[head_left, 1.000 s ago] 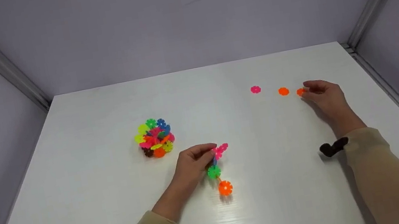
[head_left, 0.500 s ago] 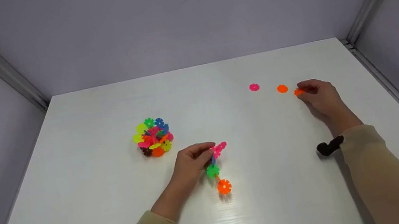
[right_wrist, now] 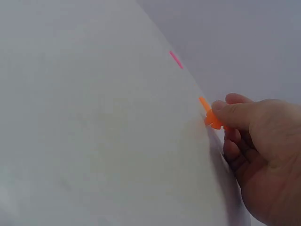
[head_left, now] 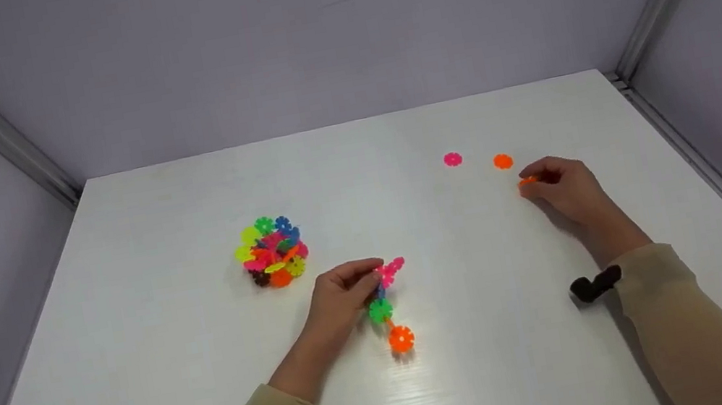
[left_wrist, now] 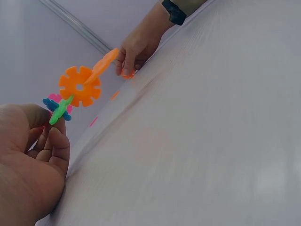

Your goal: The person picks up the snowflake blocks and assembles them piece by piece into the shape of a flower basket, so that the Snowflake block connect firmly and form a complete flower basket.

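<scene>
My left hand (head_left: 339, 301) pinches a chain of interlocking snowflake discs at its pink end. Down the chain follow a blue disc, a green disc (head_left: 381, 311) and, at the near end, an orange disc (head_left: 401, 339). In the left wrist view two orange discs (left_wrist: 80, 87) stick out past the green one, set at an angle to each other. At the right, my right hand (head_left: 568, 190) pinches a loose orange snowflake disc (right_wrist: 215, 120) between thumb and fingers, partly covering it. Another orange disc (head_left: 503, 162) and a pink disc (head_left: 453, 159) lie flat beyond that hand.
A round cluster of joined discs (head_left: 272, 252) in many colours stands on the white table (head_left: 137, 357), left of my left hand. Grey-violet walls (head_left: 333, 38) enclose the table at the back and sides. Each sleeve has a black strap piece (head_left: 595, 285) at the cuff.
My right hand has drawn the orange disc left and a little nearer, away from its spot beside the other orange disc. The left hand still holds the chain in much the same place.
</scene>
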`<state>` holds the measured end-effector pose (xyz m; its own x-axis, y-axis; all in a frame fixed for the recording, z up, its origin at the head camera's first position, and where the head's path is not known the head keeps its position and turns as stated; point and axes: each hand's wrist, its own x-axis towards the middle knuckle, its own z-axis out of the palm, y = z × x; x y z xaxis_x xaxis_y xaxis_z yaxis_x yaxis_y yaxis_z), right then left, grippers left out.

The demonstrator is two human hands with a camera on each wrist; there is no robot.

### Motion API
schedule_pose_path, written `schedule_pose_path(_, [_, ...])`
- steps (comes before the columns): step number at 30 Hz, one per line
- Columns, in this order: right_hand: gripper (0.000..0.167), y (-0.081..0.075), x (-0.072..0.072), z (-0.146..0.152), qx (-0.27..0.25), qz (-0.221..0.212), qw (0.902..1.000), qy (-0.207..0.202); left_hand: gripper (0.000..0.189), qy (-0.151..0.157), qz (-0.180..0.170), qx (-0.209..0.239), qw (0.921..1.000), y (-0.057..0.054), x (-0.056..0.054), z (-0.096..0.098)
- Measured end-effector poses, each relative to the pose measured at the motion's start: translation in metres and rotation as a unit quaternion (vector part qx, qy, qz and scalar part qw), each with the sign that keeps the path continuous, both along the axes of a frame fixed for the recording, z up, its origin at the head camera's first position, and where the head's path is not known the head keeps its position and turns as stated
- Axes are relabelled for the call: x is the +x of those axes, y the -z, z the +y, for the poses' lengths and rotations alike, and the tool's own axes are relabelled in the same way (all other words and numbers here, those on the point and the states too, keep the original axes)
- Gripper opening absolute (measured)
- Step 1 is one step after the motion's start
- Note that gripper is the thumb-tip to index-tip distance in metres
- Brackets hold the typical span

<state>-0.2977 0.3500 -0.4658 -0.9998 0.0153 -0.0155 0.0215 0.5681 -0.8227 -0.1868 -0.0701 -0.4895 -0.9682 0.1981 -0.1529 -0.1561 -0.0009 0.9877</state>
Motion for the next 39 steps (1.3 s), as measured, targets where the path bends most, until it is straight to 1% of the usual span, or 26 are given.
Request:
schedule_pose_path(2, [0.03, 0.0, 0.005, -0.009, -0.012, -0.008, 0.9997, -0.019, 0.026, -0.001, -0.004, 0.0, 1.0, 0.0, 0.0, 0.0])
schedule_pose_path(4, [0.029, 0.001, 0.011, -0.021, -0.041, -0.02, 0.9981, -0.043, 0.026, -0.002, -0.003, -0.001, 1.0, 0.0, 0.0, 0.0])
schedule_pose_path(7, [0.027, 0.001, 0.022, -0.044, -0.083, -0.024, 0.9921, -0.091, 0.026, -0.002, -0.003, -0.001, 1.0, -0.001, 0.001, 0.0])
schedule_pose_path(10, [0.029, -0.002, 0.034, -0.07, -0.125, -0.019, 0.9799, -0.154, 0.027, -0.004, -0.004, 0.0, 1.0, -0.001, 0.001, -0.001])
schedule_pose_path(13, [0.031, -0.006, 0.043, -0.097, -0.146, -0.024, 0.9675, -0.205, 0.027, -0.008, -0.01, -0.003, 0.9999, -0.001, 0.0, -0.001])
schedule_pose_path(15, [0.033, -0.008, 0.048, -0.112, -0.152, -0.033, 0.9612, -0.228, 0.027, -0.011, -0.013, -0.007, 0.9998, 0.0, 0.0, -0.002])
schedule_pose_path(19, [0.031, -0.009, 0.055, -0.134, -0.152, -0.041, 0.957, -0.243, 0.027, -0.015, -0.005, -0.011, 0.9998, 0.001, -0.002, -0.002])
schedule_pose_path(23, [0.026, -0.007, 0.058, -0.145, -0.151, -0.027, 0.9558, -0.251, 0.028, -0.015, 0.003, -0.008, 0.9999, 0.002, -0.002, -0.001])
schedule_pose_path(26, [0.026, -0.003, 0.06, -0.149, -0.156, -0.015, 0.952, -0.263, 0.028, -0.011, 0.007, -0.008, 0.9999, 0.002, -0.001, 0.0])
schedule_pose_path(33, [0.029, 0.007, 0.061, -0.152, -0.17, 0.017, 0.938, -0.302, 0.028, -0.016, 0.015, -0.01, 0.9997, 0.002, -0.001, 0.0])
schedule_pose_path(37, [0.027, 0.008, 0.06, -0.153, -0.176, 0.029, 0.9367, -0.301, 0.027, -0.016, 0.017, -0.014, 0.9996, 0.002, -0.001, -0.001])
schedule_pose_path(39, [0.026, 0.008, 0.06, -0.154, -0.184, 0.022, 0.9377, -0.294, 0.027, -0.015, 0.02, -0.015, 0.9996, 0.002, -0.001, -0.001])
